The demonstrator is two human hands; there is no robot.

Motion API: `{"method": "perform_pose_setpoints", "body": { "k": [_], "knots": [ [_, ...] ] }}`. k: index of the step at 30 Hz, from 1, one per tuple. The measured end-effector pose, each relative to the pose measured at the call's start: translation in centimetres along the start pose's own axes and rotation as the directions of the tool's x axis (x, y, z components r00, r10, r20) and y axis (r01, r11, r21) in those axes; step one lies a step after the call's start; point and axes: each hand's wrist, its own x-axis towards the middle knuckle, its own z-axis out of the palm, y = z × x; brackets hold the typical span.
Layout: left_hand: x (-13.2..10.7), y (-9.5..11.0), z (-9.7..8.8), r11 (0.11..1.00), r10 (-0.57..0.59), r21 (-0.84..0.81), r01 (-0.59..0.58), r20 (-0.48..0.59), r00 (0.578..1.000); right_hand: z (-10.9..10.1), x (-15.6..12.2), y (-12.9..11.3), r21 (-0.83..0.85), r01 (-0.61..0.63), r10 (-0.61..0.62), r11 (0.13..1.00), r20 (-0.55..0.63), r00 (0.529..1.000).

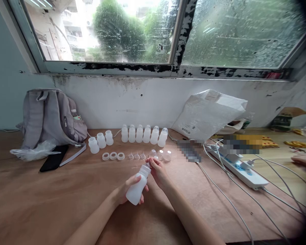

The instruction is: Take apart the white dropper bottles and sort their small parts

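My left hand is wrapped round a white baby bottle, which leans up to the right above the table. A ring sits on its neck with a clear nipple at the top. The fingers of my right hand are pinched on that nipple's tip. Beyond my hands lie several clear caps, loose nipples and white screw rings, each kind in its own row. Three open bottles stand at the back left, and a line of capped bottles stands near the wall.
On the left are a grey backpack, a plastic bag and a black phone-like slab. To the right lie a white plastic package, a power strip and loose cables. Another person's hand shows at the right edge.
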Motion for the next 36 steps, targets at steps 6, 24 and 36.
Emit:
{"method": "perform_pose_setpoints", "body": {
  "k": [6,24,36],
  "knots": [
    [0.2,0.6,0.1,0.915,0.318,0.317,-0.249,-0.186,0.93,-1.1,0.8,0.1,-0.017,0.075,-0.077,0.997,-0.093,0.993],
    [-0.3,1.7,-4.1,-0.15,0.818,0.989,-0.008,0.129,0.561,-0.6,0.4,0.6,-0.328,0.058,-0.089,0.943,-0.082,0.993],
    [-0.6,6.5,-6.2,-0.421,0.815,0.897,0.13,0.312,0.489,-0.5,0.3,0.8,-0.34,0.039,-0.065,0.94,-0.064,0.996]
  ]
}}
